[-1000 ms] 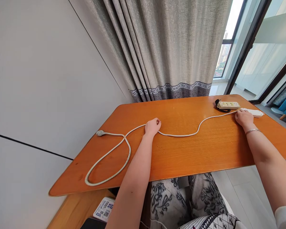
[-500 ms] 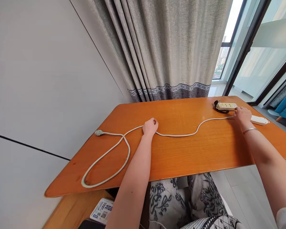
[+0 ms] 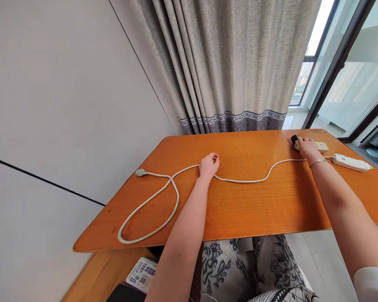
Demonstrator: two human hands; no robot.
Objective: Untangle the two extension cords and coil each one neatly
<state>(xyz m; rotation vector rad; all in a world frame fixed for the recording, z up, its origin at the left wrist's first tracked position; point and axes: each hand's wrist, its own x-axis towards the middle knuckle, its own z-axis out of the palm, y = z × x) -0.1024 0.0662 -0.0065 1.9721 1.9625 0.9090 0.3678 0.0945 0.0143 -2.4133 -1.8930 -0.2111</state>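
A long white cord (image 3: 242, 179) runs across the orange wooden table (image 3: 255, 205). My left hand (image 3: 209, 165) is closed on the cord near the table's middle. Left of it the cord forms a big loop (image 3: 151, 218) and ends in a plug (image 3: 141, 172). To the right the cord leads to a white power strip (image 3: 353, 162). My right hand (image 3: 306, 149) rests on the left end of a second, cream power strip (image 3: 321, 146) at the far right, beside its black plug (image 3: 294, 139). A bracelet is on that wrist.
A grey curtain (image 3: 233, 67) hangs behind the table, with a white wall on the left and glass doors (image 3: 349, 71) on the right. A printed card (image 3: 142, 273) lies on a low wooden surface under the table's front left corner.
My right hand has left the white power strip and moved back and left onto the cream strip. The white strip now lies clear to its right. My left hand still holds the cord.
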